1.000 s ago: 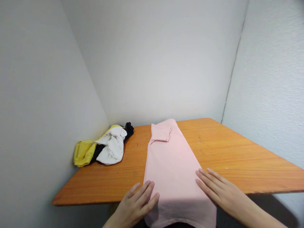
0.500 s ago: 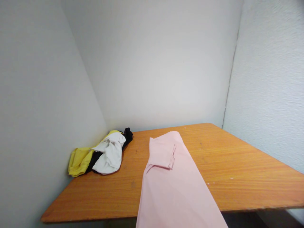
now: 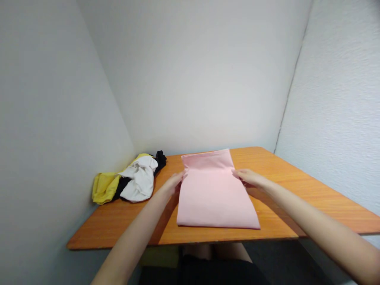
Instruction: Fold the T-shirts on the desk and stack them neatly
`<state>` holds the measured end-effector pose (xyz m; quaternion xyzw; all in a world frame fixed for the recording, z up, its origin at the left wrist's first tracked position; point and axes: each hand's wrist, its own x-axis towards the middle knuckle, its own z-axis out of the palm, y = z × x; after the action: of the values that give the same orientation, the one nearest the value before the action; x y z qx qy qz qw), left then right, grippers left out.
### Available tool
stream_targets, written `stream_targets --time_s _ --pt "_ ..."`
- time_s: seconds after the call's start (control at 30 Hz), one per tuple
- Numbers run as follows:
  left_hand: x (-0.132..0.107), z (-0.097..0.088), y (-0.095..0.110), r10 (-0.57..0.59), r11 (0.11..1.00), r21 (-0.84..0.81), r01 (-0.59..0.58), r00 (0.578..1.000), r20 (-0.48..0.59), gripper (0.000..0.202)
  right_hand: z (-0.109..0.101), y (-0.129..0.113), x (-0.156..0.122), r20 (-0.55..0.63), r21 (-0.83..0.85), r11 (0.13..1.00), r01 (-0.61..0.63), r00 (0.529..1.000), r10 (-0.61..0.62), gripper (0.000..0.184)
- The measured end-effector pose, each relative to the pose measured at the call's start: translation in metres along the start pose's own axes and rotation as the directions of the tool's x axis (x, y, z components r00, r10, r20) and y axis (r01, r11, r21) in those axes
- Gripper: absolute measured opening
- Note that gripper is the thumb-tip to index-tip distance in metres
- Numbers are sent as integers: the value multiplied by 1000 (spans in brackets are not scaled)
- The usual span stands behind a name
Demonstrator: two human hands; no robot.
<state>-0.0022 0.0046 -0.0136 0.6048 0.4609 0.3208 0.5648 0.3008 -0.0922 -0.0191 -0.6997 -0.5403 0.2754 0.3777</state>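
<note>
Wood-grain bench point(image 3: 297, 190) bears a smooth pink cloth point(image 3: 213, 196), folded into a flat rectangle; left hand point(image 3: 173, 183) and right hand point(image 3: 248, 178) pinch its opposite side edges.

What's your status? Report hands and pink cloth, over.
Left hand on left edge of pink cloth, right hand on right edge, grip unclear. Cloth folded, flat on table. Separate clothes pile at far left.

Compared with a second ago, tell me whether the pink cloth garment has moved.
Yes. The pink cloth garment no longer hangs over the front edge of the orange wooden table; its near end now lies on the tabletop, farther toward the wall.
</note>
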Motion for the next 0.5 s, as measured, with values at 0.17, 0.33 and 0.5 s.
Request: stream_targets --time_s 0.17,0.33,0.5 --pt "8 1 -36 -24 990 134 35 996 -84 25 20 29 13 -5 -113 992 -51 999 51 13" --pt "9 -2 -33 58 952 307 -12 988 -142 21 15 28 8 -88 -234 972 4 996 -26 35" --pt "-4 14 -10 373 762 606 -230 920 -120 47 35 8 -15 -124 -623 739 257 900 -417 55"
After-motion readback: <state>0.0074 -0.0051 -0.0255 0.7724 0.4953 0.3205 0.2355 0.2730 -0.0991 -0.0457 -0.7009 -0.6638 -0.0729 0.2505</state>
